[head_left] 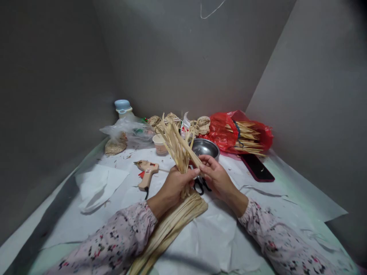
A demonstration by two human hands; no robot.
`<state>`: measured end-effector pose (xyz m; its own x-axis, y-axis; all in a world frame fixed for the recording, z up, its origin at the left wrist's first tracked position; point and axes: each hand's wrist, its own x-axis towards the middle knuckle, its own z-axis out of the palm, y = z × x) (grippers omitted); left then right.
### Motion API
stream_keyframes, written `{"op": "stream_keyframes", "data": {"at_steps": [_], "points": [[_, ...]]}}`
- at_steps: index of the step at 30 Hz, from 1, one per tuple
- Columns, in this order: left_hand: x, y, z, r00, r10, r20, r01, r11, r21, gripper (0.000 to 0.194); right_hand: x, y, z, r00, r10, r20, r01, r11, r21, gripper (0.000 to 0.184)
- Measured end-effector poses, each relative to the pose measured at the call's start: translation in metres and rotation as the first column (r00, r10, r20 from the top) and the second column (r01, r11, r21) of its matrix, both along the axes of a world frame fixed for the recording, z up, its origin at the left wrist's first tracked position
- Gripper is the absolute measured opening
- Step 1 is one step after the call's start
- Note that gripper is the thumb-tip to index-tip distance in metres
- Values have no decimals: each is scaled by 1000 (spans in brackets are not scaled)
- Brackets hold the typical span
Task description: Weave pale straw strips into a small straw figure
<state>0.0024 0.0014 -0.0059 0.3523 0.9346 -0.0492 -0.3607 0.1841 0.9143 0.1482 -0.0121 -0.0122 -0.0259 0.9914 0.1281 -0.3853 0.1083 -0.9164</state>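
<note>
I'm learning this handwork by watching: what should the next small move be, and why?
Perhaps ease the flat dried strip in against the bundle of dried strips: the right hand pinches that strip, which slants beside the bundle, while the left hand grips the bundle.

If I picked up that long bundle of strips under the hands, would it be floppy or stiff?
The long bundle would probably bend a little, since its strips look thin but lie fairly straight. It may feel light, because they look dry and papery. It probably wouldn't roll, as it's spread rather flat on the white sheet.
</note>
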Motion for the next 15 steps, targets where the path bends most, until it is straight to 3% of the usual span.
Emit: {"op": "stream_keyframes", "data": {"at_steps": [5,15], "points": [[-1,4,-1,998,23,-61,-23,1000,3,30,3,1,-7,983,85,161,-90,995,29,28],[-8,13,-14,998,-58,-8,57,996,-73,35,5,1,-3,995,81,53,-76,992,-101,14]]}}
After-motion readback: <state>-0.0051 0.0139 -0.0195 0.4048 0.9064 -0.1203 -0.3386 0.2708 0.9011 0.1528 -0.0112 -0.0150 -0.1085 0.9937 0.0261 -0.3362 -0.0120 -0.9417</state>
